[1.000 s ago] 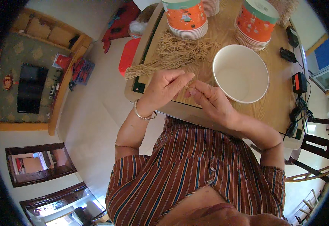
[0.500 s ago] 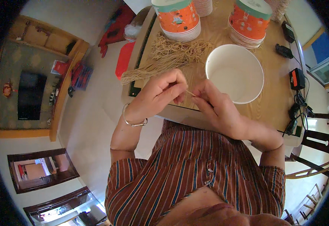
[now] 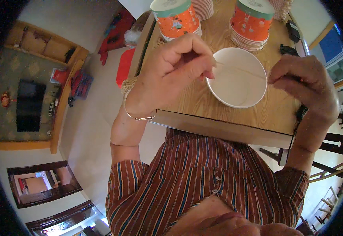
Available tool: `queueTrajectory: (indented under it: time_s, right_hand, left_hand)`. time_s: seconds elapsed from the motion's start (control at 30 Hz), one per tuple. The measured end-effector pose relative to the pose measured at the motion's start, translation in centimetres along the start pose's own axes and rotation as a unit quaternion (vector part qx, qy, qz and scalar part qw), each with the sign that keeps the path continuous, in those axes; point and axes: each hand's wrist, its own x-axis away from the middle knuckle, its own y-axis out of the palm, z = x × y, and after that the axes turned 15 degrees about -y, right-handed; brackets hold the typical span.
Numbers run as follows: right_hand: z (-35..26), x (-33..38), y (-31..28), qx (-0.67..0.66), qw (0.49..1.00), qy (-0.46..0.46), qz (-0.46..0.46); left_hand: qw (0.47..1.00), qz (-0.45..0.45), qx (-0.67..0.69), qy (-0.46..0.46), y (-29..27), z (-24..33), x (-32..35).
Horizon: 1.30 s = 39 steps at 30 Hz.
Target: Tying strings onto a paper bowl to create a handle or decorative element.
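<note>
A thin tan cord (image 3: 244, 72) stretches between my two hands, passing above the mouth of a white paper tub (image 3: 234, 100). My left hand (image 3: 175, 72) pinches one end left of the tub. The other end is in the closed fingers of my right hand (image 3: 309, 82), raised beyond the tub's right side. Behind my left hand and wrist lies a bundle of similar tan cords (image 3: 129, 84), mostly covered by them.
Orange-and-green paper tubs stand upside down in a left stack (image 3: 177, 23) and a right stack (image 3: 251, 25) on the wooden table (image 3: 195, 96). Black adapters (image 3: 293, 31) lie along its right edge. A red container (image 3: 125, 67) is beyond the left edge; a dark chair (image 3: 338, 143) stands at right.
My hands have risen and spread apart, the right one moving far to the right. The cord between them is now drawn out long across the tub. My left hand now covers most of the bundle.
</note>
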Motion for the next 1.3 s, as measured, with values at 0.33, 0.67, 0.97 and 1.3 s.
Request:
queueTrajectory:
  time_s: [0.33,0.67,0.97,1.3]
  right_hand:
    - [7.3,1.9,2.4,0.253,0.965,0.026,-0.055]
    - [7.0,-0.4,11.0,-0.085,0.984,0.142,0.072]
    - [7.3,0.2,11.2,-0.102,0.977,0.139,0.129]
    - [7.5,0.9,10.7,-0.103,0.982,0.121,0.104]
  left_hand:
    - [0.986,0.045,-0.153,-0.047,1.4,-6.1,-2.2]
    - [0.982,0.067,-0.172,-0.045,2.3,-6.6,-2.7]
    - [0.986,0.035,-0.158,-0.041,1.9,-7.4,-2.7]
    - [0.989,-0.021,-0.056,-0.139,1.3,-7.9,-3.0]
